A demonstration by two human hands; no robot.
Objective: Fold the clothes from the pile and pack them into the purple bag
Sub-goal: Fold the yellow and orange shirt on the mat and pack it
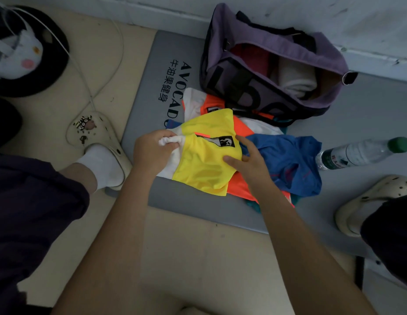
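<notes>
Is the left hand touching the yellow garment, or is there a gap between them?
Touching. In the head view the left hand grips a bunched white part of the yellow garment, fingers curled round it, with no gap showing.

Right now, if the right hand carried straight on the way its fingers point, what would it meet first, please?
The right hand points up-left across the yellow garment it rests on; it would probably meet the left hand, which grips the white sleeve.

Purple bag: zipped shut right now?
No, the purple bag gapes open at the top, with folded pink and cream clothes visible inside it.
</notes>
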